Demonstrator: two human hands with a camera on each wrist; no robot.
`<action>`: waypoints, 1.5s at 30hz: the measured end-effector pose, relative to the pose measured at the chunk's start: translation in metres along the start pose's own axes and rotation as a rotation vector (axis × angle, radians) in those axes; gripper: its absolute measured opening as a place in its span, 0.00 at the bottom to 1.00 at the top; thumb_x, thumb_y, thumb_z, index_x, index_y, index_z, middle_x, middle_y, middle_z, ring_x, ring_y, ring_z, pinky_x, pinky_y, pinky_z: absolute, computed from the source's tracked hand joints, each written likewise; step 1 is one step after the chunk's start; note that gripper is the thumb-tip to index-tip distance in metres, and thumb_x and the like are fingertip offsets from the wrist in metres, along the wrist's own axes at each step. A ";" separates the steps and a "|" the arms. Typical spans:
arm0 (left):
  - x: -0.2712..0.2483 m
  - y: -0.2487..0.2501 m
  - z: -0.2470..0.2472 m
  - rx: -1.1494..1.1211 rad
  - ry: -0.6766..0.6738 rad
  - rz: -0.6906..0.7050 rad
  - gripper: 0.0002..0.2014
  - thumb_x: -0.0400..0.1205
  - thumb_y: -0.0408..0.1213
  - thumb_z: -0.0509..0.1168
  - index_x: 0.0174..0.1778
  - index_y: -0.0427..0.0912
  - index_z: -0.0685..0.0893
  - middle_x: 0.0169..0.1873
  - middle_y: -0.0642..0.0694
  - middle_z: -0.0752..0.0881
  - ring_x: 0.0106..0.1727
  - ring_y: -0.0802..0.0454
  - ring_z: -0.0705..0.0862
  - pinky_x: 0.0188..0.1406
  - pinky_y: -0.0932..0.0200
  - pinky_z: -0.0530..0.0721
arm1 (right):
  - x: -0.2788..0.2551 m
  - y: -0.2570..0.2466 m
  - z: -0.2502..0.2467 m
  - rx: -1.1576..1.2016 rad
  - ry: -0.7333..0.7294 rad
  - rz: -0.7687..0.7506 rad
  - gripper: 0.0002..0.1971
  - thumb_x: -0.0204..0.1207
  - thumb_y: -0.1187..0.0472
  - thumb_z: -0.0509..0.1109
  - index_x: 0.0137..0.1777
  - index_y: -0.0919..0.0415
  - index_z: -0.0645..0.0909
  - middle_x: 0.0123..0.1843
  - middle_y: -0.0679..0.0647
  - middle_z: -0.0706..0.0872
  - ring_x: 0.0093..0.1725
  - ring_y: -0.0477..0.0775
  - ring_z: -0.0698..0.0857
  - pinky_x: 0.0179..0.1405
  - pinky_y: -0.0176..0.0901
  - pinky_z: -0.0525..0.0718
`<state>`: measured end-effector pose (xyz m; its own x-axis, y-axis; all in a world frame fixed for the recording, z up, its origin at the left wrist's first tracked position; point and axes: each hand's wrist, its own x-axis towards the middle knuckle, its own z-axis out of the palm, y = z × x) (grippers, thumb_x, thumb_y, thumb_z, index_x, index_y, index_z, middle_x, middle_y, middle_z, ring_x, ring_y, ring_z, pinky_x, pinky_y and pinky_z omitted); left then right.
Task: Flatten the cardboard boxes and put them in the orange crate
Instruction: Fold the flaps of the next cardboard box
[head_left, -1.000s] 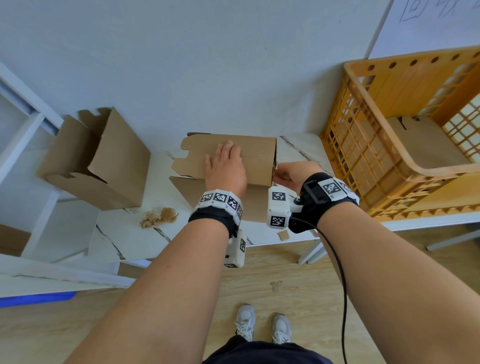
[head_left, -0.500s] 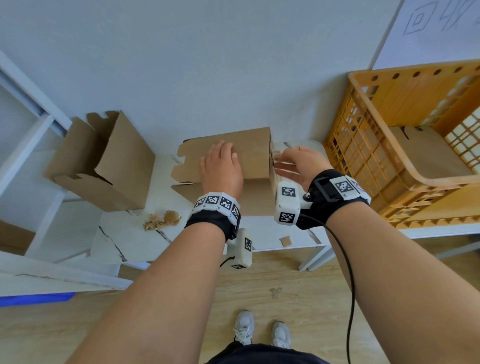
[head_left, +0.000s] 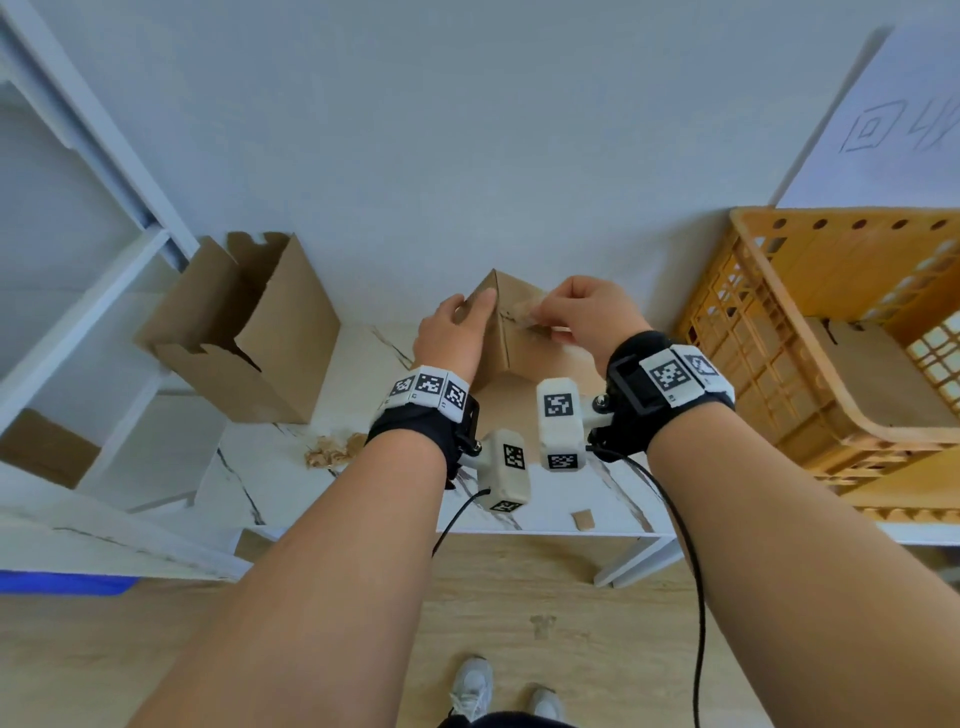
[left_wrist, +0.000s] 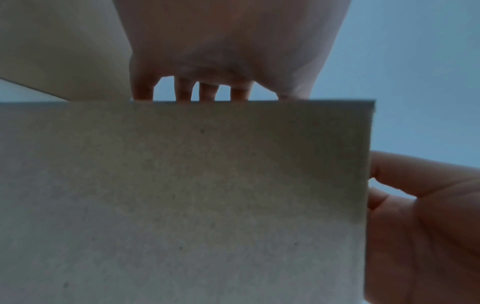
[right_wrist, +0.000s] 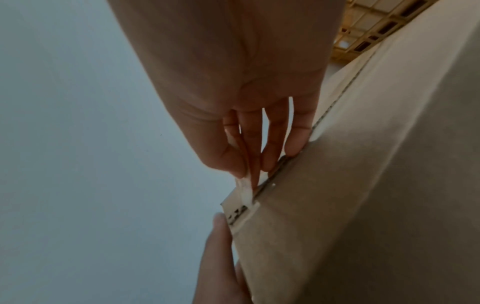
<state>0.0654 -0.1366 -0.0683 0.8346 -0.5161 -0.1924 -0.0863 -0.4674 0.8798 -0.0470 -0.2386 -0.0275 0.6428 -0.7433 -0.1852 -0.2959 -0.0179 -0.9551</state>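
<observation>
A brown cardboard box (head_left: 524, 358) stands tipped on the white marble table (head_left: 291, 499), one vertical edge turned toward me. My left hand (head_left: 457, 332) grips its left panel, fingers (left_wrist: 194, 90) hooked over the top edge of the box (left_wrist: 182, 205). My right hand (head_left: 576, 317) pinches a strip of clear tape (right_wrist: 246, 185) at the box's seam (right_wrist: 363, 205), thumb against fingertips. The orange crate (head_left: 779, 338) stands at the right with a flat cardboard sheet (head_left: 872, 374) inside. A second open box (head_left: 270, 332) lies on its side at the left.
Torn tape and paper scraps (head_left: 332, 452) lie on the table near my left wrist, and a small cardboard bit (head_left: 582, 518) sits at the front edge. A white shelf frame (head_left: 104, 291) stands at the left. The wall runs close behind the table.
The box has been turned from lying flat under my left palm to standing with an edge toward me. My left hand now grips its side, and my right hand has risen to the seam, pinching tape.
</observation>
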 end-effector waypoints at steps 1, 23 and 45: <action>0.000 -0.001 -0.002 -0.029 -0.008 -0.004 0.38 0.72 0.71 0.58 0.76 0.56 0.72 0.75 0.46 0.72 0.75 0.44 0.71 0.74 0.40 0.69 | 0.000 0.001 0.004 -0.024 -0.005 0.002 0.15 0.63 0.63 0.81 0.30 0.55 0.75 0.39 0.61 0.89 0.39 0.52 0.84 0.44 0.46 0.84; 0.004 -0.017 -0.014 -0.003 -0.018 -0.052 0.17 0.80 0.57 0.56 0.53 0.49 0.77 0.46 0.51 0.80 0.47 0.50 0.77 0.41 0.54 0.71 | 0.000 0.032 0.014 0.174 0.076 0.161 0.17 0.51 0.68 0.71 0.20 0.52 0.65 0.28 0.55 0.70 0.37 0.56 0.72 0.40 0.47 0.72; -0.005 -0.038 0.025 0.239 0.039 -0.193 0.36 0.86 0.55 0.51 0.84 0.47 0.40 0.76 0.36 0.68 0.69 0.35 0.77 0.60 0.44 0.76 | -0.007 0.057 0.003 -0.316 0.072 0.025 0.15 0.65 0.70 0.69 0.27 0.57 0.66 0.27 0.51 0.69 0.29 0.49 0.69 0.30 0.40 0.70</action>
<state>0.0505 -0.1341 -0.1118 0.8678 -0.3758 -0.3251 -0.0460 -0.7123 0.7004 -0.0663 -0.2330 -0.0816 0.5846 -0.7911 -0.1800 -0.5227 -0.1976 -0.8293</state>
